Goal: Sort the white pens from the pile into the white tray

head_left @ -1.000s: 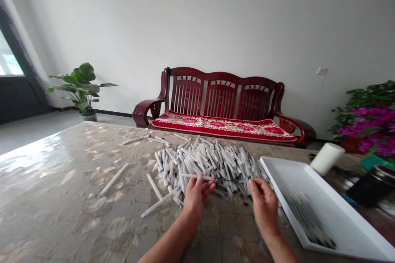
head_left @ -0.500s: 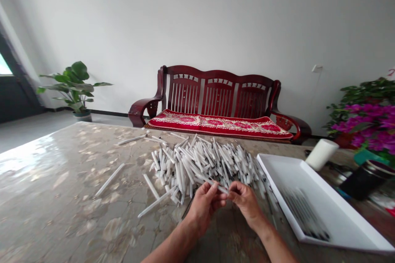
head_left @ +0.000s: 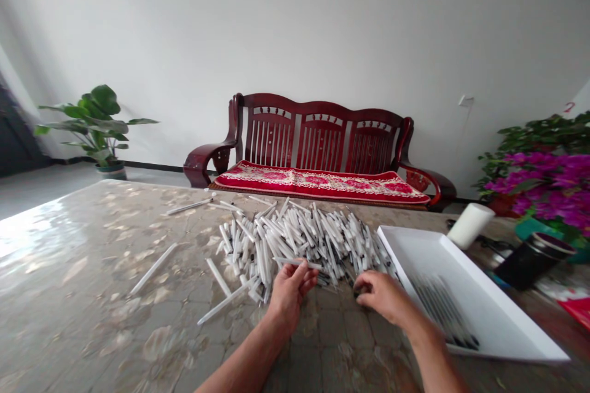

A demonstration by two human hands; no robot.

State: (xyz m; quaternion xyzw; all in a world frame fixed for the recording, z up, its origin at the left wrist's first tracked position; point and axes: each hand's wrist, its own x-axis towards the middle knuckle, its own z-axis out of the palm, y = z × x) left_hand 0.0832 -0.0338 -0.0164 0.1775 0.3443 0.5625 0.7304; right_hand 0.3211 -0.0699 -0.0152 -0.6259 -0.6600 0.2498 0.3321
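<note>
Pale wall (head_left: 295, 24) fills the back of the room on my head view, with a dark red wooden sofa (head_left: 320, 141) standing before it under a floral red cover (head_left: 322, 183). A leafy plant (head_left: 94, 116) is to the left, purple flowers (head_left: 544, 181) to the right. Nearest me lies the patterned tabletop (head_left: 92, 301), bearing a heap of white sticks (head_left: 299, 233) with some dark parts mixed in.

Of the two hands, I have the left hand (head_left: 289, 291) at the heap's near edge, its forearm slanting inward from the bottom of the view. Its thumb lies on top, pinching one white stick (head_left: 284, 260) roughly level and crosswise against the curled fingers.

My right hand (head_left: 380, 295) is bent at the wrist, back upward, fingers curled and pointing left beside the heap's near right side. Something dark shows at its fingertips; I cannot tell whether it is gripped.

Just right of the heap sits a white tray (head_left: 479, 295), with a row of slim sticks (head_left: 445, 310) in it. Beyond its far right side I see a white roll (head_left: 471, 226) and a black cup (head_left: 532, 261).
</note>
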